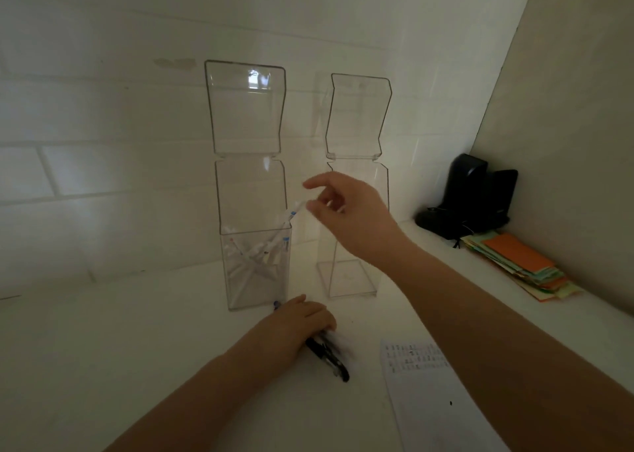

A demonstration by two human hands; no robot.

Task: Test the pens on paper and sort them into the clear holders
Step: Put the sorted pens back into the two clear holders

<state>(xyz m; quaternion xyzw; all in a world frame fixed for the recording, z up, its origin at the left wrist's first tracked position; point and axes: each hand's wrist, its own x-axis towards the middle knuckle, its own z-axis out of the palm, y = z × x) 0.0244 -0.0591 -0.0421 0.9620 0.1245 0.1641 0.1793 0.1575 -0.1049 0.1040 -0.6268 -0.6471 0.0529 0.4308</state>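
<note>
Two tall clear holders stand on the white counter, lids swung up. The left holder [255,269] has several white pens in it. The right holder [346,280] looks empty. My right hand [346,216] hovers between them at mid height, its finger and thumb around the upper end of a white pen [295,210] that leans over the left holder's front rim. Whether the fingers still pinch it is unclear. My left hand [298,324] rests on the counter in front of the left holder, curled over a bundle of black pens [329,357]. A white paper [432,400] with test scribbles lies front right.
A stack of orange and green paper sheets [518,262] lies at the right by the side wall. A black device [473,197] stands in the back right corner. A white tiled wall closes the back.
</note>
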